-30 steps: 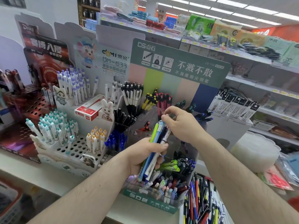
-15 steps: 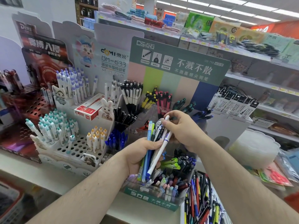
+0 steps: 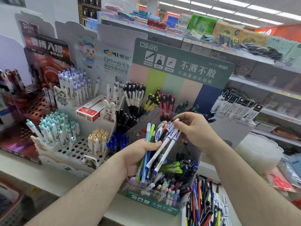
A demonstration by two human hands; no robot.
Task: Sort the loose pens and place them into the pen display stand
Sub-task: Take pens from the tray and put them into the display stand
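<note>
1. Above the clear compartments of the pen display stand (image 3: 151, 203), a bundle of loose pens (image 3: 150, 154) is standing nearly upright in the left hand (image 3: 138, 156), which is gripping the bundle around its lower half with curled fingers.
2. Two white pens with blue print (image 3: 164, 148) are leaning out of the bundle to the right, their blue tips pointing down toward the stand.
3. The right hand (image 3: 193, 128) is pinching the top ends of these white pens between thumb and fingertips, just above the bundle.
4. Inside the bundle, a light blue pen (image 3: 147, 154) and a green pen (image 3: 152, 132) are sitting at the left side, next to dark pens in the middle.
5. The stand is resting at the front edge of the shelf (image 3: 21, 173), and its green backboard (image 3: 182, 62) is rising behind both hands.
6. Its rear compartments are holding black-and-white, yellow, red and dark green pens, while the front compartments are holding pastel, green and dark pens.
7. A heap of mixed pens (image 3: 205, 203) is lying just right of the stand, toward the bottom edge of the view.
8. A white peg display (image 3: 68, 149) with teal and orange capped pens is standing left of the stand, with a red box (image 3: 91, 110) lying on its upper tier.
</note>
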